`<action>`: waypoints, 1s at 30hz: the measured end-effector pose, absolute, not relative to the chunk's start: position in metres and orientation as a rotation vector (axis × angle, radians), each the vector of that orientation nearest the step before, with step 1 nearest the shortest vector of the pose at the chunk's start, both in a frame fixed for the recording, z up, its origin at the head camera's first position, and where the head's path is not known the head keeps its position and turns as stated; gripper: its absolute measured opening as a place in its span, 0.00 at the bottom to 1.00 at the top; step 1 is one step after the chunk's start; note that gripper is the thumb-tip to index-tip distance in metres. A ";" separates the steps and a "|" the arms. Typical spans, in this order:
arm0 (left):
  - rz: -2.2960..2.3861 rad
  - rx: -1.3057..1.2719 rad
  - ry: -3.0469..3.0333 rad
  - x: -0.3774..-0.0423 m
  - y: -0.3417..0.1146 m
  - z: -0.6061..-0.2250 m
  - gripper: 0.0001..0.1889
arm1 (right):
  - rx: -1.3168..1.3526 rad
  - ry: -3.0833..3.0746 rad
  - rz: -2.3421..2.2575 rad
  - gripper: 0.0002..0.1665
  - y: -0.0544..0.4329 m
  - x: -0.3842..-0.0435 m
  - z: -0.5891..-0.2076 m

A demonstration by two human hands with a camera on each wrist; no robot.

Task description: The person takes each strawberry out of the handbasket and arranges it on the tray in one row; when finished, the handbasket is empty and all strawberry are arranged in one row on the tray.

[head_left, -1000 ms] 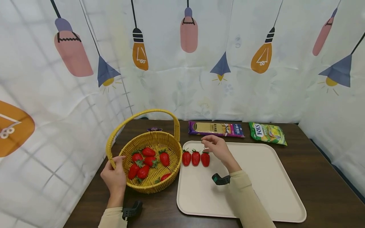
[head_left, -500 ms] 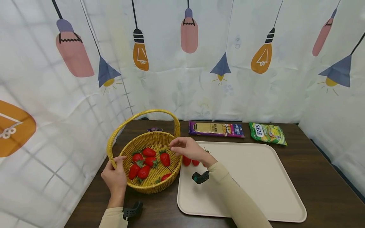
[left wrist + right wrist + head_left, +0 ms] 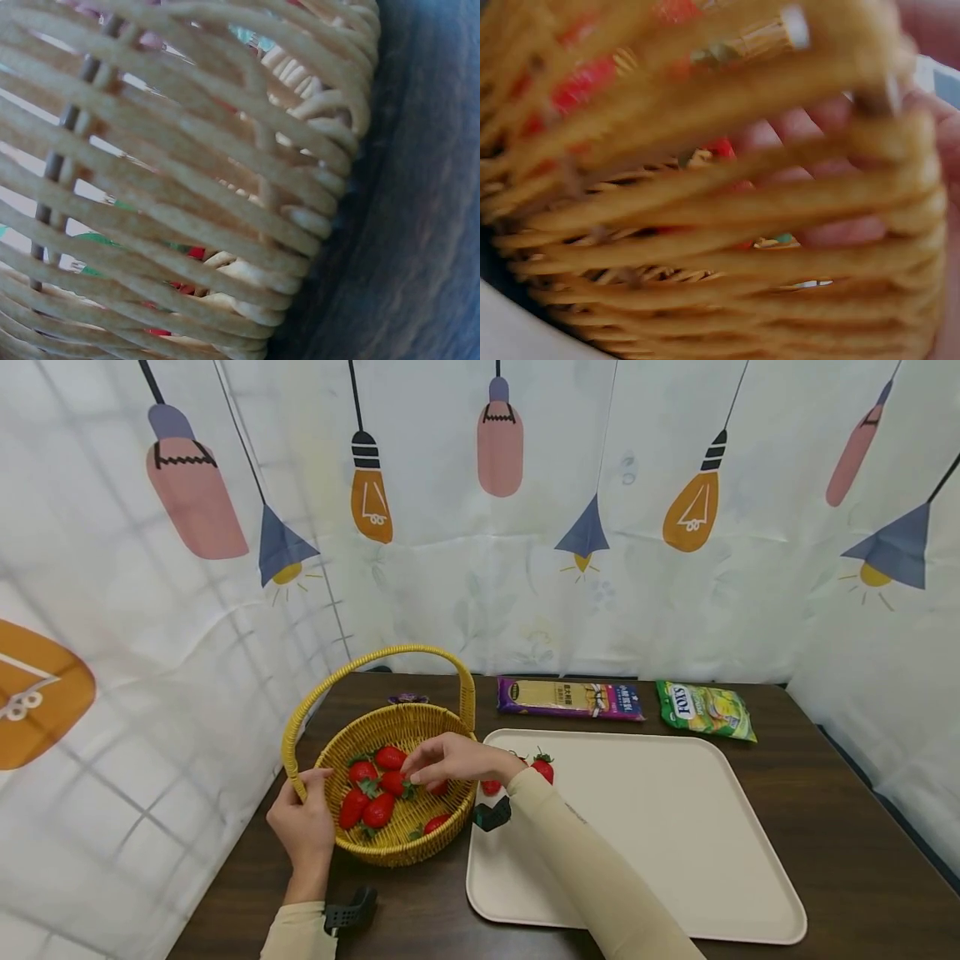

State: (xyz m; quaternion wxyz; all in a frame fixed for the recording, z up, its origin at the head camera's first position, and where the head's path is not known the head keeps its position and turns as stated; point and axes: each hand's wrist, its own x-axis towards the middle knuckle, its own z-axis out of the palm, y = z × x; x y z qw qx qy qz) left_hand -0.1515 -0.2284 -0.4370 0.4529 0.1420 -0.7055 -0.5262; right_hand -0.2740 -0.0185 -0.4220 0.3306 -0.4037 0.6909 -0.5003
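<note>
A yellow wicker basket (image 3: 386, 857) with a tall hoop handle stands at the left, holding several red strawberries (image 3: 378, 811) with green leaves. My left hand (image 3: 303, 827) grips its left side at the foot of the handle. My right hand (image 3: 459, 758) reaches over the right rim, thumb and fingers extended just above a strawberry (image 3: 393, 782) in the middle, partly covering another to its right. Basket weave (image 3: 187, 165) fills the left wrist view. Through the weave in the right wrist view, fingers (image 3: 795, 127) show inside the basket.
Right of the basket lies a cream tray (image 3: 675, 860); strawberries (image 3: 542, 767) at its upper left are partly hidden by my right arm. Behind it are a purple noodle packet (image 3: 570, 700) and a green FOX'S candy bag (image 3: 707, 710). A small purple wrapper (image 3: 408, 698) sits behind the basket.
My right hand has moved left from the strawberries on the tray, across the basket rim, and down into the basket. My left hand has kept its grip on the basket.
</note>
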 end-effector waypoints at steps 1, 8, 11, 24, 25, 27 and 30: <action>-1.296 0.351 -1.742 -0.152 -0.229 -0.438 0.18 | -1.051 1.795 -1.289 0.20 -0.020 -0.277 -0.422; -1.280 0.357 -1.741 -0.153 -0.228 -0.437 0.18 | -1.069 1.779 -1.032 0.17 -0.028 -0.283 -0.421; -1.271 0.365 -1.737 -0.152 -0.227 -0.435 0.18 | -1.097 1.806 -0.907 0.17 -0.031 -0.281 -0.422; -1.264 0.388 -1.754 -0.157 -0.234 -0.445 0.17 | -1.107 1.748 -0.646 0.14 -0.036 -0.275 -0.421; -1.261 0.390 -1.757 -0.159 -0.237 -0.450 0.17 | -1.109 1.747 -0.632 0.14 -0.037 -0.275 -0.421; -1.253 0.393 -1.760 -0.161 -0.240 -0.455 0.17 | -1.097 1.740 -0.627 0.14 -0.037 -0.274 -0.421; -1.247 0.384 -1.762 -0.166 -0.247 -0.464 0.17 | -1.106 1.729 -0.619 0.15 -0.037 -0.273 -0.420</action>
